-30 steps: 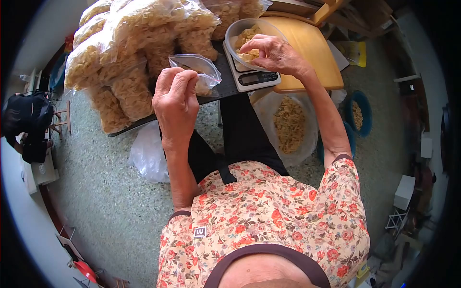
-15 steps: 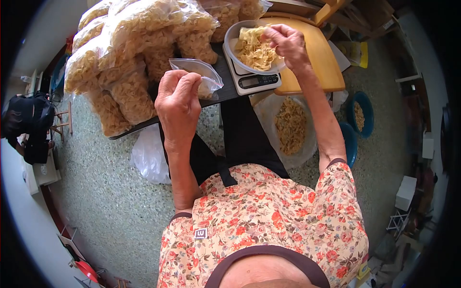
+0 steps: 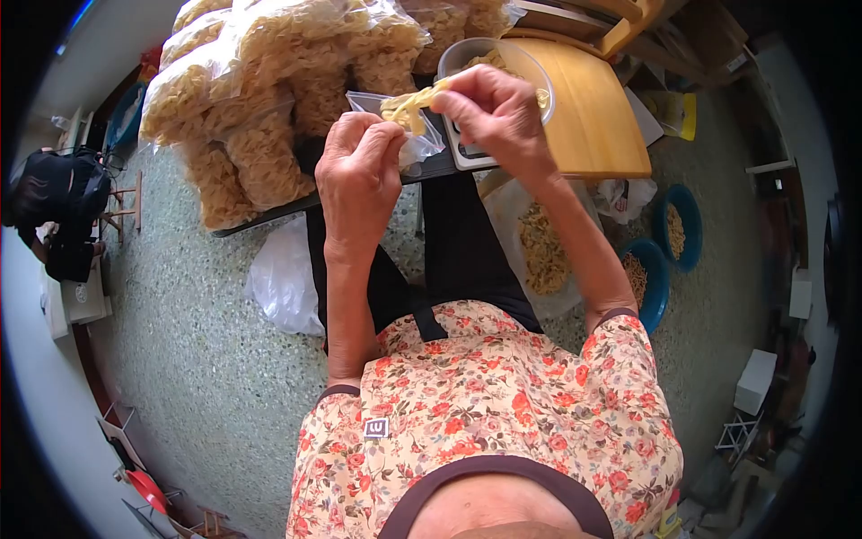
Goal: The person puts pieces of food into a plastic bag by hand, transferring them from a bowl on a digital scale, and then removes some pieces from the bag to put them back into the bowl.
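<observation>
Over from the tub (image 3: 523,59) swings the right hand (image 3: 508,121), pinching pale dried strips (image 3: 415,106) above the small clear bag (image 3: 429,146), whose edge the left hand (image 3: 359,175) pinches, seemingly to keep its mouth open.

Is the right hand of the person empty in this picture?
No, the right hand pinches some pale yellow strips above the small clear bag.
</observation>
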{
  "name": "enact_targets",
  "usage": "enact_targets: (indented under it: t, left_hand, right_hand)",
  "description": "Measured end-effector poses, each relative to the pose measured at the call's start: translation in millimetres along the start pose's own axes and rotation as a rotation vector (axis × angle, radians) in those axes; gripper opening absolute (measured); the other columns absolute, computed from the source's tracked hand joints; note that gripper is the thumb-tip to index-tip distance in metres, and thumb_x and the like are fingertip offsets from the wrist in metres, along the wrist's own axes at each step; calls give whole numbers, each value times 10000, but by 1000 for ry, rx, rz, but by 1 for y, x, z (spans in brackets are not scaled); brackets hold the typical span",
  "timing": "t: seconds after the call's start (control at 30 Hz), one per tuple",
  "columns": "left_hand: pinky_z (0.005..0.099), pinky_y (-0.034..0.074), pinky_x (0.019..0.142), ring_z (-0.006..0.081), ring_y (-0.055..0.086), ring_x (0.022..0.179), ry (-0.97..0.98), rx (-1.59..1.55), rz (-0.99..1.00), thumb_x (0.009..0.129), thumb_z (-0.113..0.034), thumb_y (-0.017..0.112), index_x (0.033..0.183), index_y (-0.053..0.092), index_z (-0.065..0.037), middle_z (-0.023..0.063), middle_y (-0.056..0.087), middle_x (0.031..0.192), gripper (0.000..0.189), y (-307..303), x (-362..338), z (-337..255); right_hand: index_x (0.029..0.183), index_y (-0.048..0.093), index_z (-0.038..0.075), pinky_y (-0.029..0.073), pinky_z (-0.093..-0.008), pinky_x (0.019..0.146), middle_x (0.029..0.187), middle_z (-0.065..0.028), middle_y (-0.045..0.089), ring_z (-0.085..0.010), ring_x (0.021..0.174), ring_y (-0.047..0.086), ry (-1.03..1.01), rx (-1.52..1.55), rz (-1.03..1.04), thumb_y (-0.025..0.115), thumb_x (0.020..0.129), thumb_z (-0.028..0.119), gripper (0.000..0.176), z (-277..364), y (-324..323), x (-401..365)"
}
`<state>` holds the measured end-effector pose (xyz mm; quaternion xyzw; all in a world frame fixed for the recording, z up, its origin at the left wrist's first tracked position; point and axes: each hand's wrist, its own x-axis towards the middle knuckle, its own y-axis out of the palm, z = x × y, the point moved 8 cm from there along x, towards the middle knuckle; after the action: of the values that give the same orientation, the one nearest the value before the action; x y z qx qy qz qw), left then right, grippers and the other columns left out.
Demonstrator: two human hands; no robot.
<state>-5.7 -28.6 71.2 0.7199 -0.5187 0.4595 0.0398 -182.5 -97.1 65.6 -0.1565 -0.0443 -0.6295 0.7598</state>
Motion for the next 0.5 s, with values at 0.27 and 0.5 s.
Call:
enact_targets:
  t: [0.27,0.5]
  left_hand:
    - [414,533,708,308,644,823,19,41,24,798,46,792,932,723,-61,105,612,868,185,-20,-4,-5]
    - [411,546,742,303,648,844,47,-11,-16,805,87,769,974,731,-42,117,624,925,216,-19,-4,-4]
  right_hand:
    - [936,727,90,594,-364,627,876,-71,730,-250,771,752,-646,-788,36,733,862,147,93,35,50,-14]
    - [1031,755,111,583,-386,636,938,-60,715,-281,801,741,-660,-833,197,685,938,140,120,29,68,-10]
